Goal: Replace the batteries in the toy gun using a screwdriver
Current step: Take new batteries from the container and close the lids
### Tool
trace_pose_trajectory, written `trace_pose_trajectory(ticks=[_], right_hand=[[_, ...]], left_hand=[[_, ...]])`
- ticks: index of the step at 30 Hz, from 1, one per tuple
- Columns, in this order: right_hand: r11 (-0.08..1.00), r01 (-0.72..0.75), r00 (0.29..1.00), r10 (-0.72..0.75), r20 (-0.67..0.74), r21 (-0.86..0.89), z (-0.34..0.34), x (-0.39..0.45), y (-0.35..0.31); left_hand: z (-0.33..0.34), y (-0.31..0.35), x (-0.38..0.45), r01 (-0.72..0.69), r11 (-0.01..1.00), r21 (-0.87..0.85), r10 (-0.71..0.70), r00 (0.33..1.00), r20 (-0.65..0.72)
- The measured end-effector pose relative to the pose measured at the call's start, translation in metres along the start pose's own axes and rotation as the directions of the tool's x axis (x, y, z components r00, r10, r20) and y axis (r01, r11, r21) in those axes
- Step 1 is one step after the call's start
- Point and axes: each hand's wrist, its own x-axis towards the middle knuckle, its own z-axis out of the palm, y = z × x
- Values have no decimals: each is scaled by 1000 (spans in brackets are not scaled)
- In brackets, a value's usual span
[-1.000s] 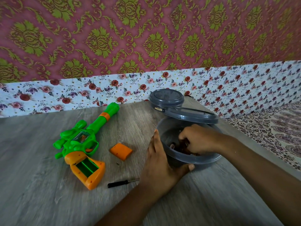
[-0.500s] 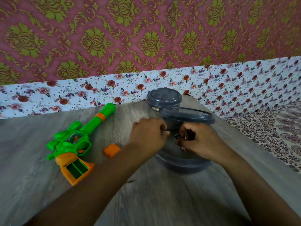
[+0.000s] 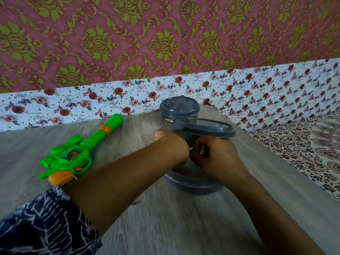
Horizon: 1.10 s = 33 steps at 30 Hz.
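A green and orange toy gun lies on the wooden table at the left, its orange grip partly behind my left forearm. My right hand grips small batteries above a grey plastic container. My left hand meets it over the container, fingers curled toward the batteries; its fingertips are hidden. The orange battery cover and the screwdriver are hidden behind my left arm.
The container's grey lid leans on a second, closed grey container behind it. A floral-papered wall borders the table at the back. A patterned cloth lies beyond the table's right edge.
My right hand lifted batteries out of the container. My left hand left the container's side and rose to meet the right hand; my left arm now covers the orange cover and the screwdriver.
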Motion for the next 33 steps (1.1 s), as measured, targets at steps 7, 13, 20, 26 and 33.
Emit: trace_pose_trajectory(ticks=[7,13,20,26,33], right_hand=[[999,9,999,-10,-36,-33,3,-1,2],[998,54,971,-45,-235,33,4,-3,1],[896,300,952,-300,-53,327,-1,-12,-55],[943,330,889,-323,323,35,37,-20,-101],[982,170,929,-131,347,-85,67,-6,-109]], left_hand=[[5,-10,-8,-108,993,-49,101,986,-132],[13,-56,-57,-257,907,-333,62,864,-499],[78,-100,-100,-285,765,-578,-3,895,-446],[134,-100,-89,-336,646,-685,-94,856,-509],[155,-89,-85,-406,563,-720,-71,844,-532]])
